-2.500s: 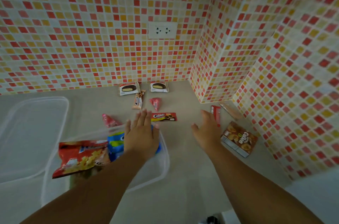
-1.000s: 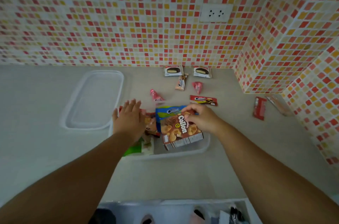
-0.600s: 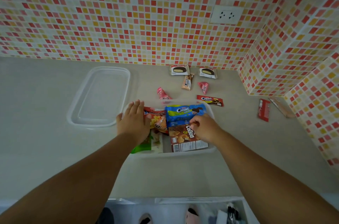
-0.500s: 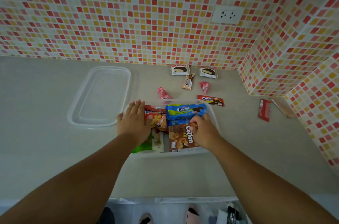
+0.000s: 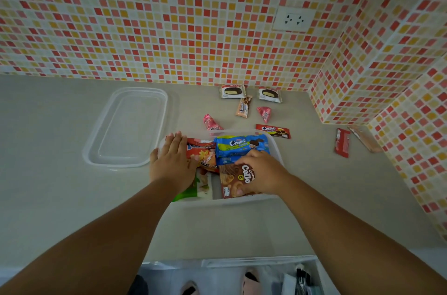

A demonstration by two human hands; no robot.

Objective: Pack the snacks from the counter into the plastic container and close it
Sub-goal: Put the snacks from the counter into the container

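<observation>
You are standing at a home kitchen counter (image 5: 60, 173); its pale top meets a mosaic tile backsplash (image 5: 169, 16) of red, orange and cream squares at twelve o'clock; a white wall socket (image 5: 293, 19) sits in the tiles at one o'clock; a tiled corner column (image 5: 350, 82) juts out at two o'clock.

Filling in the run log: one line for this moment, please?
step: packing | right hand: seating Collon box in container | left hand: flat on snacks | lid: off
</observation>
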